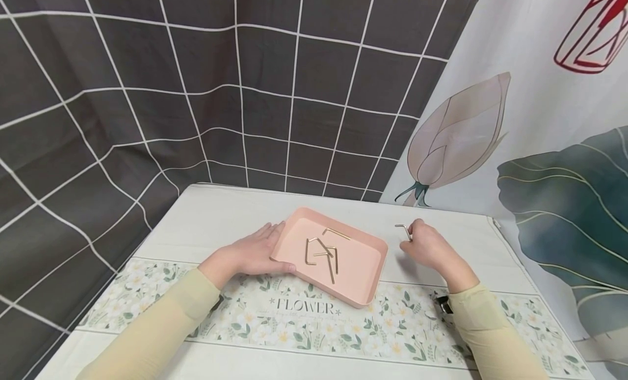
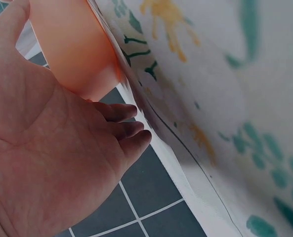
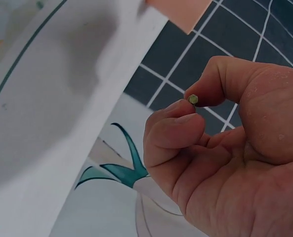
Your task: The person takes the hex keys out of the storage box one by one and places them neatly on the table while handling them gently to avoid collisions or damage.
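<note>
hex key (image 1: 404, 228), partly hidden | right grip (image 1: 429, 248) pinching it | left grip (image 1: 256, 253) relaxed, touching tray (image 1: 360, 263)

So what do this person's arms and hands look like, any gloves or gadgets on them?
The left hand and right hand are bare, without gloves. The left sleeve and right sleeve are plain pale yellow. A small dark object shows by the right wrist; I can't tell what.

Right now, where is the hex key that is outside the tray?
In the head view, the key is right of centre, pinched by the right hand, to the right of the tray.
</note>
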`<state>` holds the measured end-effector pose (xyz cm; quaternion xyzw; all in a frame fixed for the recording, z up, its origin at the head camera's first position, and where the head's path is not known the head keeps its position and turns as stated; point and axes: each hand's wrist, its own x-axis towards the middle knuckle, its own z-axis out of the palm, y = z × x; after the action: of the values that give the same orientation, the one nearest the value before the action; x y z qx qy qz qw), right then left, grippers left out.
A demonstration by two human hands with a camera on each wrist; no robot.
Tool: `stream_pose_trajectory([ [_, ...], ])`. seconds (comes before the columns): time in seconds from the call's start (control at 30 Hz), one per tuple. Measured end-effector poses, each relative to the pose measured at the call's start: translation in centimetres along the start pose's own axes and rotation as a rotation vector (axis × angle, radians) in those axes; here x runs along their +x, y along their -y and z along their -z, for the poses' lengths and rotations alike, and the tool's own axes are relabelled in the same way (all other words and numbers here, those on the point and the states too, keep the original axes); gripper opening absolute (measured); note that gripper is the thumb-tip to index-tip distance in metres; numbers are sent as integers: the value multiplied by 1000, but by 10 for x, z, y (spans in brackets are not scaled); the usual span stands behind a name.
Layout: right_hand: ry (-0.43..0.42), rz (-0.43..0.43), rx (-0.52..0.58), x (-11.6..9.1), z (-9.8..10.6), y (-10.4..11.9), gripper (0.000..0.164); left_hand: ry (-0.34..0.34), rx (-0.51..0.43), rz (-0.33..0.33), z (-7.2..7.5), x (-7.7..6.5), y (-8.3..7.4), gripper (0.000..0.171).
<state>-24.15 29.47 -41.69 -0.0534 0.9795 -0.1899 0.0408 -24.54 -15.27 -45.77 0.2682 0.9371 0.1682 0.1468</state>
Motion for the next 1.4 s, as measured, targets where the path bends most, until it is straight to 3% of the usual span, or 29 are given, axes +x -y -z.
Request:
stream_pose_trajectory([
  [0.77, 55, -108, -43, 11, -9, -19, 26, -4, 5, -6, 0, 0, 0, 133],
  [1.2, 112, -122, -97, 14, -15, -25, 30, -3, 2, 4, 1, -1, -1, 133],
  [1.4, 135, -117, -113, 15, -17, -28, 21, -7, 4, 2, 0, -1, 0, 133],
])
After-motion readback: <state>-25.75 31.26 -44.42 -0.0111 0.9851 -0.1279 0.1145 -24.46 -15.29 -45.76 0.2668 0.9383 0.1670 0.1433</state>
